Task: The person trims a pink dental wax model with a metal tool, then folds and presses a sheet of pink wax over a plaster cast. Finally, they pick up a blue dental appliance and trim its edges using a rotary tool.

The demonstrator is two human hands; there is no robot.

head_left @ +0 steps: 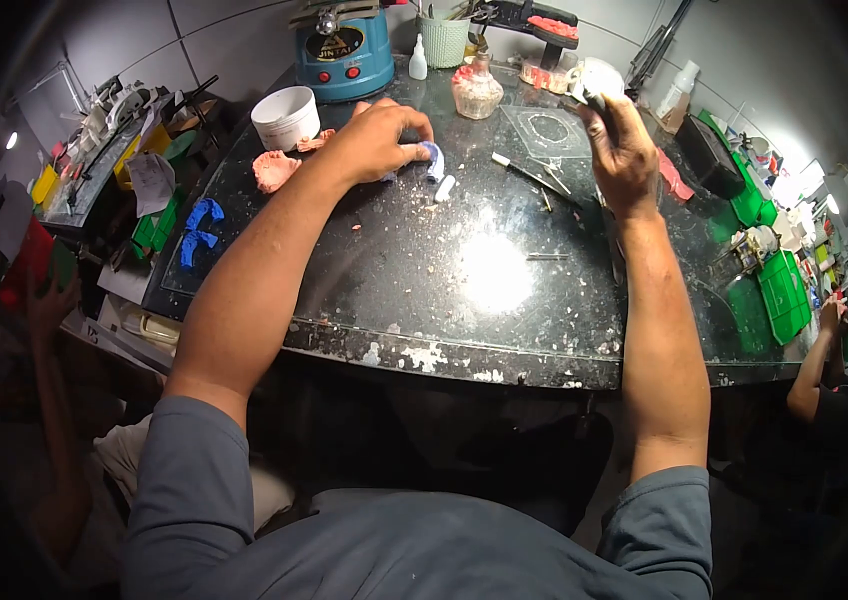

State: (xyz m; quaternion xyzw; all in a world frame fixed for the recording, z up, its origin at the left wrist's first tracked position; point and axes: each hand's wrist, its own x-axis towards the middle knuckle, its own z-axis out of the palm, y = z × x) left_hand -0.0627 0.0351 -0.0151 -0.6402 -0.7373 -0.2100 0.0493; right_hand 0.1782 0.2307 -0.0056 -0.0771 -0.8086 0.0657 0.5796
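My left hand point(384, 142) reaches over the back of the dark bench, its thumb and fingers closed around a curved blue-and-white piece point(435, 163). A small white stick point(446, 188) lies just in front of that piece. Farther right, my right hand point(626, 152) is raised with its fingers wrapped round a dark-handled tool point(596, 103), whose tip I cannot make out. Right behind it stands a white round pot point(601, 76). Between the hands lie a white-tipped pen-like tool point(524, 172) and a clear square plate point(547, 133) with a ring on it.
A white bowl point(285, 118), pink lumps point(274, 171) and blue moulded pieces point(201, 232) are on the left. At the back are a blue JINTAI machine point(344, 58), a dropper bottle point(418, 60) and a glass burner point(478, 92). Green trays point(782, 297) line the right; people sit at both sides.
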